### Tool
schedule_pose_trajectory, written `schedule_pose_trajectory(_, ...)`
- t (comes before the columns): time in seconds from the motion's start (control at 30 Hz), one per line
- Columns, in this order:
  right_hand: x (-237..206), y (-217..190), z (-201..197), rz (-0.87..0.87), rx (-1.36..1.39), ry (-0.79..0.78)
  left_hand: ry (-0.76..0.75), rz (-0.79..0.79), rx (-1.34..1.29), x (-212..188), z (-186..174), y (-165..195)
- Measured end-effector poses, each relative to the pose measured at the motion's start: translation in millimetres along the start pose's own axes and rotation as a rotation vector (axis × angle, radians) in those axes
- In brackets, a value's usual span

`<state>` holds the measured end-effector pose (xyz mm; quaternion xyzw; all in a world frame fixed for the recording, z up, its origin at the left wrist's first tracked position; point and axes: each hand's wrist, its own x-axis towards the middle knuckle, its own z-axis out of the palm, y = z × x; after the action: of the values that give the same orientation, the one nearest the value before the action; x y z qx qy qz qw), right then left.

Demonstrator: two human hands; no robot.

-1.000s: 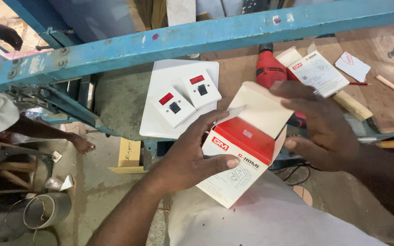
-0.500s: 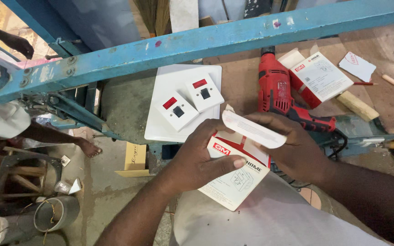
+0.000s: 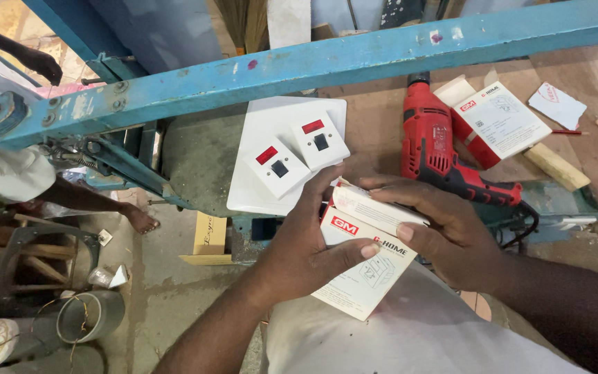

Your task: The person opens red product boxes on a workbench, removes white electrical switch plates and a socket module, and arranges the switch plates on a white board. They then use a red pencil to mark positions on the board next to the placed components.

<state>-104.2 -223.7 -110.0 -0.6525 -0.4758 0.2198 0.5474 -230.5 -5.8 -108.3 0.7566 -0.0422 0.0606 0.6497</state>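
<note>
Cardboard is what I have between my palms: a small red and white carton (image 3: pixel 365 260), held in front of my body just below the edge of the workbench (image 3: pixel 382 131). My left hand (image 3: pixel 306 249) wraps it from the left, thumb laid across the white face and fingers up over the top edge, while my right hand (image 3: pixel 444 239) covers the right end, fingers pressing the white flap down along the top. Both hands are closed on it; neither is free. I judge the carton light and thin-walled, so it will dent if I squeeze the broad faces, and the printed surface looks smooth enough to slide. The firmer places to hold seem to be the edges and corners, where the folds stiffen it. I cannot tell whether anything is inside. On the bench just beyond lie a white plate (image 3: pixel 257 173) with two white switches (image 3: pixel 299 156) with red rockers resting on it, a red drill (image 3: pixel 437 152) beside them, and another carton (image 3: pixel 496 125) of the same kind well to the right.
</note>
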Motion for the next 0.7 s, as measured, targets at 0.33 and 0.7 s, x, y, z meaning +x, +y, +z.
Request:
schedule_pose_trajectory(0.33,-2,7,-12,-0.178,-0.201,-0.037,-0.049,-0.110,-0.026,-2,-2,-11)
schedule_pose_trajectory(0.7,-1,16,-14,-0.094,-0.240,0.066,-0.025,0.082,0.262,4,-4,-25)
